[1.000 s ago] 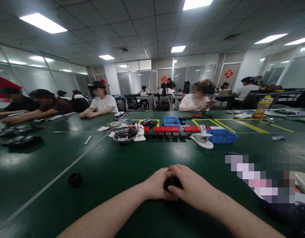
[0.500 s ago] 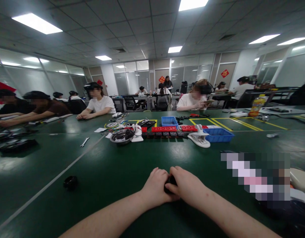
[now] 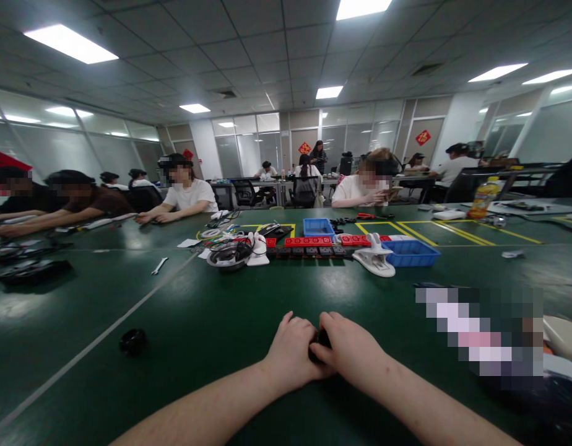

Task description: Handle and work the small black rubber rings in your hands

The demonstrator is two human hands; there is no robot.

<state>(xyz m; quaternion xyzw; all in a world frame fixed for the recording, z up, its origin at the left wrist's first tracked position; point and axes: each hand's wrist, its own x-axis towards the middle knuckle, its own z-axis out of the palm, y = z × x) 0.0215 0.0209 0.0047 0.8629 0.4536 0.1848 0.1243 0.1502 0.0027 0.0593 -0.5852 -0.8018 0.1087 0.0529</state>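
My left hand [image 3: 291, 348] and my right hand [image 3: 351, 344] meet low in the middle of the view, just above the green table [image 3: 212, 310]. Between them is a small black object [image 3: 322, 339], mostly covered by the fingers, so its kind cannot be made out. Both hands are closed around it, the left from its left side and the right from its right side. One finger of the left hand sticks up a little. Off to the left, a short, round black piece [image 3: 133, 342] lies on the table by itself.
Ahead lie a metal bowl of cables [image 3: 228, 257], a red-and-black row of sockets [image 3: 309, 246], a white clamp-like stand [image 3: 375, 257] and a blue tray [image 3: 413, 253]. A wrench [image 3: 160, 266] lies left. A blurred-out item [image 3: 472, 331] sits right. Co-workers sit around the table.
My hands stay together on the black object; a finger of the left hand lifts slightly. Across the table at left, a co-worker's hand has shifted a little to the left.
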